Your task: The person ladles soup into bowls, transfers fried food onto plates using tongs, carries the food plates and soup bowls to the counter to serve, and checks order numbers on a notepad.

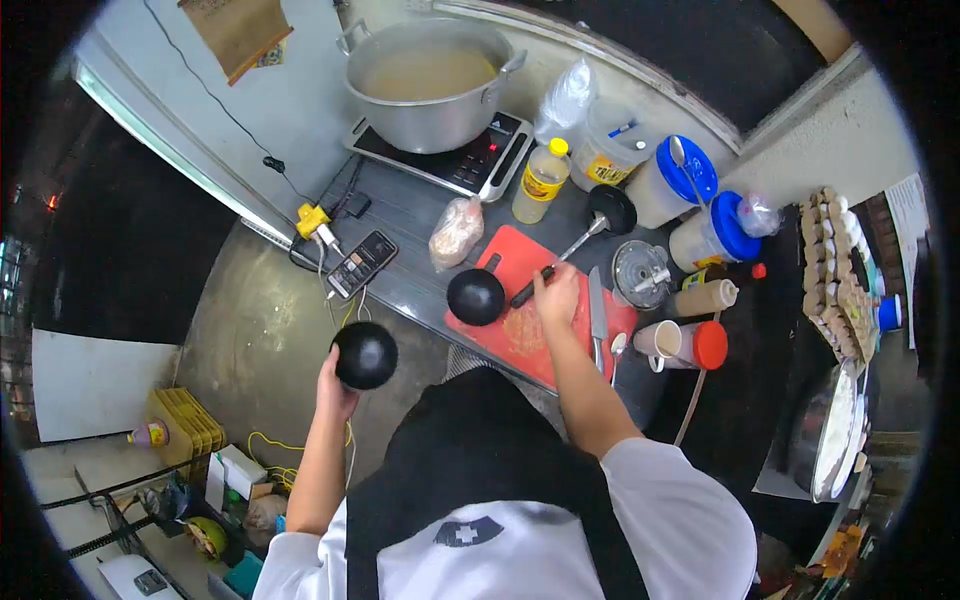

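Black round bowl gripped in left hand, off the tabletop edge.

Right hand closed on a black ladle handle over the red cutting board. Handle runs up and right toward the ladle cup. Second black bowl just left of right hand. Fingertips hard to make out.

No wording, brand or number can be read anywhere. The yellow label on the oil bottle, up beyond the right hand's fingers, and the print on the tub just past it are blurred.
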`<action>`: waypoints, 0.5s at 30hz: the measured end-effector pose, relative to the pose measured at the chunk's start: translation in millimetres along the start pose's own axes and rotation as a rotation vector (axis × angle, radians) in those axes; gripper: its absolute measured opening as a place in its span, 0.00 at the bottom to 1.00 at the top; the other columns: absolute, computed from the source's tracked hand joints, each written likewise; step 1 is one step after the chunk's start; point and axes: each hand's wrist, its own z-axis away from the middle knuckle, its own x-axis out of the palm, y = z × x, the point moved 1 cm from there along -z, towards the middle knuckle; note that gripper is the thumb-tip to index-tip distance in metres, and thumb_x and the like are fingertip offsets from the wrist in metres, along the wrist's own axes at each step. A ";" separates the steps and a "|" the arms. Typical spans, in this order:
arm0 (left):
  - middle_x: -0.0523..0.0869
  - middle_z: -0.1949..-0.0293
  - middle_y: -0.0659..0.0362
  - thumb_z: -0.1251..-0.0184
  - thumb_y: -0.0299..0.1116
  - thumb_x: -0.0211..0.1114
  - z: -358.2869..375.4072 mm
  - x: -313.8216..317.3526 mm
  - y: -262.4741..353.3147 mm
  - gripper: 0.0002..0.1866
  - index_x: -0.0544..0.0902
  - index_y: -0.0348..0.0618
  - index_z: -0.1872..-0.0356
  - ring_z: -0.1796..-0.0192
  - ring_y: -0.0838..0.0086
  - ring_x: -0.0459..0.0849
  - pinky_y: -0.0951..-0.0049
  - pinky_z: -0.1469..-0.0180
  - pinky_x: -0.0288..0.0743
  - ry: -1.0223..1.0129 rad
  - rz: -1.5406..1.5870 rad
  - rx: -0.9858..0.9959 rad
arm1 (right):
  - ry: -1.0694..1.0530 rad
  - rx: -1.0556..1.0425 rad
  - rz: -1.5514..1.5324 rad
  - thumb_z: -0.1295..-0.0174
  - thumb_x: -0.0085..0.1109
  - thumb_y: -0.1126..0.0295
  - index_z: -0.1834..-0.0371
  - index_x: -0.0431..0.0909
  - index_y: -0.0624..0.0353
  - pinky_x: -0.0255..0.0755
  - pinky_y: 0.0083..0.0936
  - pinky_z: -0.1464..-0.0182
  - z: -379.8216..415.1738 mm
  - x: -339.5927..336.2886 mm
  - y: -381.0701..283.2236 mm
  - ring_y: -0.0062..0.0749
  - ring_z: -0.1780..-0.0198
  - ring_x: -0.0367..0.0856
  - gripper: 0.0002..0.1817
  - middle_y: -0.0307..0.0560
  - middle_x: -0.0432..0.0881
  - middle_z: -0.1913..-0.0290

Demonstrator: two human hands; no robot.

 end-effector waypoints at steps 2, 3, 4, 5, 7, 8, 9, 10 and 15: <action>0.78 0.40 0.53 0.27 0.57 0.49 -15.9 25.4 3.6 0.31 0.70 0.41 0.36 0.39 0.62 0.77 0.57 0.35 0.67 -0.059 -0.027 0.090 | -0.040 0.228 -0.087 0.52 0.71 0.51 0.68 0.80 0.63 0.71 0.42 0.54 -21.1 35.0 27.8 0.46 0.58 0.80 0.24 0.56 0.81 0.62; 0.77 0.40 0.53 0.27 0.57 0.48 -20.9 41.1 7.1 0.31 0.70 0.41 0.36 0.39 0.62 0.77 0.57 0.35 0.67 -0.053 -0.021 0.109 | -0.115 0.299 -0.157 0.53 0.72 0.52 0.73 0.79 0.64 0.70 0.40 0.62 -31.3 56.3 46.4 0.41 0.66 0.80 0.23 0.52 0.81 0.69; 0.76 0.39 0.53 0.26 0.57 0.48 -24.3 53.7 10.0 0.31 0.69 0.40 0.36 0.38 0.62 0.76 0.57 0.35 0.67 -0.048 -0.018 0.124 | -0.190 0.375 -0.223 0.54 0.74 0.54 0.77 0.78 0.65 0.70 0.37 0.69 -32.1 61.5 49.5 0.35 0.74 0.80 0.23 0.49 0.81 0.75; 0.76 0.39 0.53 0.26 0.57 0.47 -27.6 64.3 12.8 0.31 0.69 0.41 0.36 0.38 0.62 0.76 0.57 0.35 0.67 -0.067 -0.017 0.148 | -0.243 0.396 -0.190 0.53 0.73 0.55 0.83 0.78 0.63 0.67 0.33 0.72 -32.9 64.9 53.2 0.25 0.77 0.76 0.21 0.41 0.78 0.83; 0.76 0.38 0.54 0.26 0.57 0.46 -37.8 80.5 19.1 0.31 0.69 0.41 0.36 0.37 0.62 0.76 0.57 0.35 0.67 -0.116 -0.010 0.197 | -0.197 0.366 -0.319 0.49 0.70 0.54 0.72 0.81 0.64 0.72 0.38 0.64 -27.9 65.0 54.1 0.40 0.72 0.81 0.20 0.50 0.83 0.75; 0.76 0.38 0.54 0.26 0.57 0.46 -41.9 82.5 21.3 0.31 0.69 0.42 0.36 0.37 0.61 0.76 0.56 0.35 0.68 -0.116 -0.007 0.213 | -0.171 0.354 -0.377 0.47 0.69 0.54 0.67 0.82 0.65 0.74 0.40 0.60 -20.9 61.6 58.4 0.47 0.69 0.84 0.21 0.55 0.85 0.72; 0.76 0.38 0.54 0.26 0.58 0.46 -47.7 86.3 23.1 0.31 0.70 0.44 0.36 0.37 0.61 0.76 0.56 0.36 0.68 -0.124 -0.003 0.225 | -0.125 0.394 -0.427 0.44 0.66 0.56 0.63 0.81 0.65 0.74 0.39 0.59 -14.5 56.1 61.6 0.46 0.67 0.83 0.20 0.55 0.84 0.70; 0.76 0.38 0.54 0.27 0.58 0.46 -52.8 93.8 25.0 0.31 0.70 0.45 0.35 0.37 0.61 0.76 0.55 0.36 0.69 -0.135 0.005 0.236 | -0.073 0.430 -0.475 0.42 0.64 0.58 0.60 0.80 0.66 0.73 0.38 0.58 -8.1 50.8 64.0 0.45 0.66 0.83 0.19 0.54 0.84 0.68; 0.76 0.38 0.55 0.28 0.56 0.48 -76.0 105.1 34.9 0.29 0.70 0.48 0.36 0.38 0.61 0.77 0.56 0.41 0.74 -0.192 0.045 0.117 | 0.250 0.264 -0.638 0.31 0.50 0.67 0.50 0.75 0.63 0.68 0.29 0.69 0.8 46.0 99.0 0.25 0.71 0.74 0.13 0.40 0.76 0.70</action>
